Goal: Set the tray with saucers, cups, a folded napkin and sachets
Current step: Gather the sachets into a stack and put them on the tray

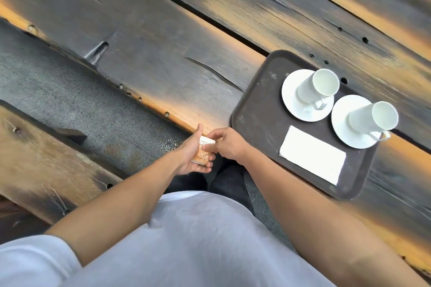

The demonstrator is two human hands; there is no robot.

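worktop (163, 53): dark weathered planks, orange streaks, knots and long cracks.
tray (256, 109): dark brown, rounded corners; lies flat just inside the worktop's near edge.
saucers (291, 98): two, white, side by side along the tray's far edge; rims very close, contact unclear.
cups (317, 86): two, white, empty; one stands upright on each saucer, handles turned toward the tray's near edge.
napkin (312, 156): white, folded to a long rectangle; flat along the tray's near edge, just beside the saucers but apart from them.
sachets (203, 150): small stack, tan and white with print; held in the air just off the worktop's near edge, left of the tray's near left corner. None on the tray.
left hand (192, 155): cradles the stack from below, fingers curled round it, thumb up along its side.
right hand (227, 144): thumb and forefinger pinch the top of the stack; other fingers curled in.
floor (70, 100): grey, speckled, seen below the hands.
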